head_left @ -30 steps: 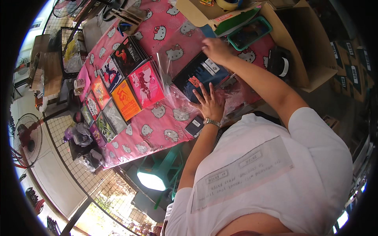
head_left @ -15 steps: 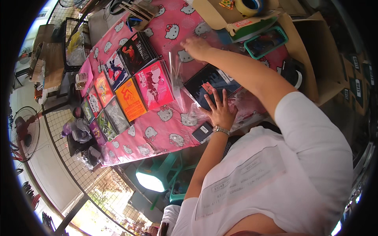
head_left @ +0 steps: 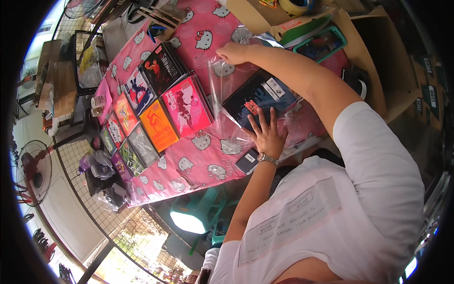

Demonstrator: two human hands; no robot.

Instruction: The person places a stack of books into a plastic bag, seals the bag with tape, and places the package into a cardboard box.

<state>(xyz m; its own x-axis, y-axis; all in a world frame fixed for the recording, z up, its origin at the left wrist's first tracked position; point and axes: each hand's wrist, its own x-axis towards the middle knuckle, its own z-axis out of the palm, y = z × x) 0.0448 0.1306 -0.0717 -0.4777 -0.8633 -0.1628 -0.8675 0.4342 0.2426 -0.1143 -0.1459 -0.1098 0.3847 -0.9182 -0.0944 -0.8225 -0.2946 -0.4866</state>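
Observation:
A dark spiral-bound notebook (head_left: 259, 97) with a city-skyline cover and a white label lies on the pink table cover. My left hand (head_left: 266, 131), a watch on its wrist, rests flat on its near edge with fingers spread. Clear plastic film (head_left: 217, 87) lies around the notebook and sticks out past its left side. Beyond the notebook, my right hand (head_left: 232, 53) is closed on the film's far edge; the fingertips are partly hidden. Near my left wrist sits a small dark rectangular item (head_left: 247, 161) with a white label.
Rows of colourful notebooks (head_left: 187, 106) cover the table's left part. At the far right are an open cardboard box (head_left: 378, 61), a teal-rimmed rectangular item (head_left: 341, 38) and a tape roll (head_left: 295, 5). A green stool (head_left: 201, 208) stands below the table's front edge.
My right hand has gone from loosely curled fingers to a closed grip, and the film by it is lifted and spread wider. My left hand stays on the notebook. The view has shifted slightly.

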